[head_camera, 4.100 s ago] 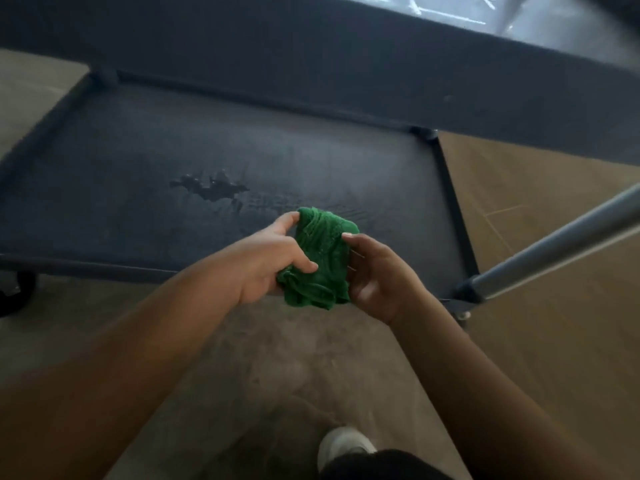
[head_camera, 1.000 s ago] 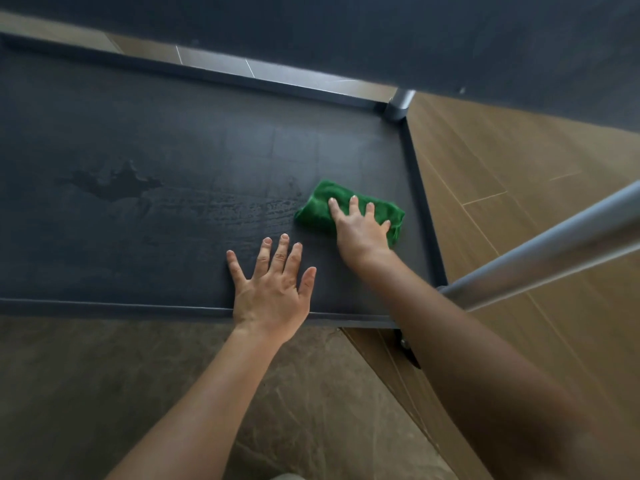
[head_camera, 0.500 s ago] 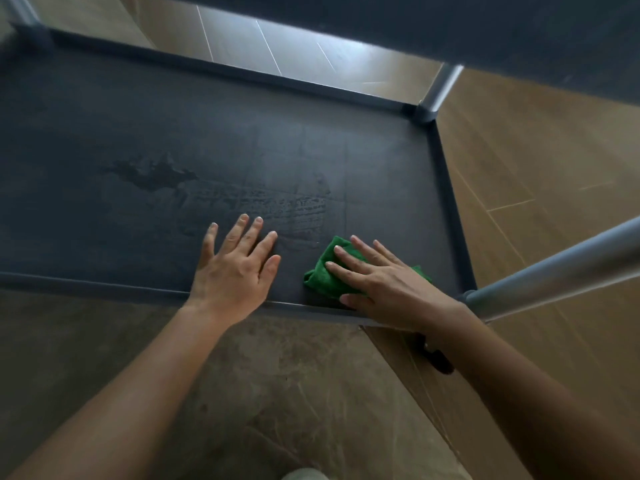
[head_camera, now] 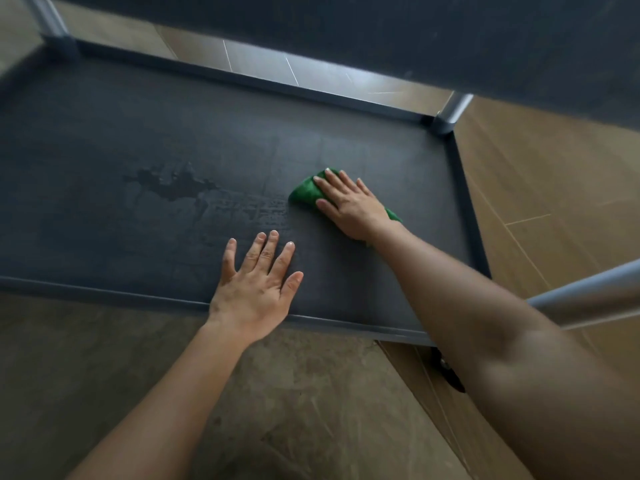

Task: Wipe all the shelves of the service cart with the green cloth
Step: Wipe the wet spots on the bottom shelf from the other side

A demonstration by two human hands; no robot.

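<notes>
Wet patch (head_camera: 173,183) sits left of centre on the dark bottom shelf (head_camera: 104,126) of the service cart. Left hand (head_camera: 254,285) is flat on the shelf near the front lip, fingers spread, holding nothing. Right hand (head_camera: 349,206) is pressed flat, fingers straight, on the green cloth (head_camera: 304,194), toward the shelf's right side.
</notes>
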